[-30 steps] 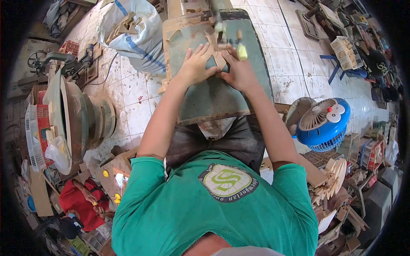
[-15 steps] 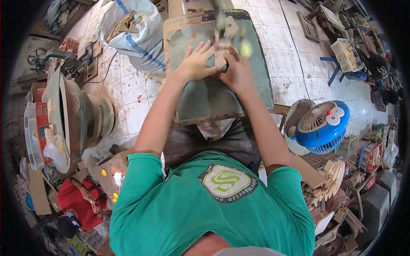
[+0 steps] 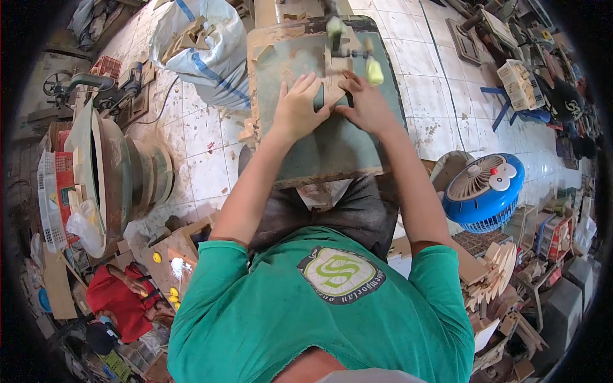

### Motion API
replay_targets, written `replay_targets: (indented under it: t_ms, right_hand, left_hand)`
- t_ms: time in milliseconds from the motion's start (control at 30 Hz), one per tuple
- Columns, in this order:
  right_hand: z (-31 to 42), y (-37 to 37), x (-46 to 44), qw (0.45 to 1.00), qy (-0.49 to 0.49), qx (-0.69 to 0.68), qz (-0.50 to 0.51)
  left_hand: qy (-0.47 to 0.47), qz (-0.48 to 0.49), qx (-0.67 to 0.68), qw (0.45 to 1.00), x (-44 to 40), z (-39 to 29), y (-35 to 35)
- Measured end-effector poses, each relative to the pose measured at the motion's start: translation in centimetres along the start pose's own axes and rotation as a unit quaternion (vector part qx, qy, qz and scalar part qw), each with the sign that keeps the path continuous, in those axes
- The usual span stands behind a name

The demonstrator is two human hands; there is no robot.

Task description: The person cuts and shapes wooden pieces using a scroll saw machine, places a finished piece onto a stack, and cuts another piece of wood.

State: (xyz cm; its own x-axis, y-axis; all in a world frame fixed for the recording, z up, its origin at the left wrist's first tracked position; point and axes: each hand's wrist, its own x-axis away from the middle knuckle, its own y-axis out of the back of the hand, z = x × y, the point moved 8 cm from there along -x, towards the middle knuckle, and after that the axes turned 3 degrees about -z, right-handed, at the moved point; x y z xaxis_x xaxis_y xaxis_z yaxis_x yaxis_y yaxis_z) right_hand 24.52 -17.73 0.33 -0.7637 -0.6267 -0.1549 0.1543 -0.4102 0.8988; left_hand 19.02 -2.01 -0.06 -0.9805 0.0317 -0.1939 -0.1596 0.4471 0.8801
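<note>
A flat piece of wood [image 3: 332, 86] lies on the dusty green machine table [image 3: 306, 159], under a machine arm with yellow-green parts [image 3: 373, 70]. My left hand [image 3: 297, 107] rests flat left of the wood, its fingers stretched out and the thumb reaching the wood's near end. From the right, my right hand [image 3: 369, 107] has bent fingers and thumb on the wood's edge. The blade and the exact contact point are too small to make out. A wood scrap [image 3: 264, 53] lies at the table's upper left.
A white sack [image 3: 204, 70] of wood offcuts stands beyond the table's left side. At right is a blue fan [image 3: 485, 191]; a large green machine [image 3: 108, 172] stands at left. A person in red [image 3: 121, 300] sits at lower left, near yellow pieces [image 3: 174, 297].
The wood has turned slightly and shifted on the table. My right hand has moved a little right and toward me; my left hand has shifted slightly, its fingers now pointing more forward.
</note>
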Motion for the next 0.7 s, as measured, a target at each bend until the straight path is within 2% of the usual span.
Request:
replay_targets:
  t_ms: [233,333,400,500,700]
  right_hand:
    - [0.9,-0.2,2.3,0.998,-0.004,-0.054,0.026]
    - [1.4,-0.1,2.7,0.999,0.050,-0.009,-0.011]
    - [2.0,0.4,2.7,0.992,0.120,-0.001,-0.031]
    - [1.1,1.2,2.5,0.995,0.075,-0.060,-0.018]
    - [0.2,0.3,1.1,0.997,0.050,-0.013,-0.064]
  left_hand:
    - [-0.006,-0.007,-0.005,1.000,0.8,0.1,0.0]
    - [-0.018,0.007,-0.019,1.000,0.9,0.1,-0.3]
    - [-0.021,0.000,-0.014,1.000,0.9,0.0,-0.3]
    - [-0.018,-0.009,0.009,1.000,1.0,-0.2,-0.2]
    - [0.009,-0.008,0.000,1.000,1.6,-1.0,-0.1]
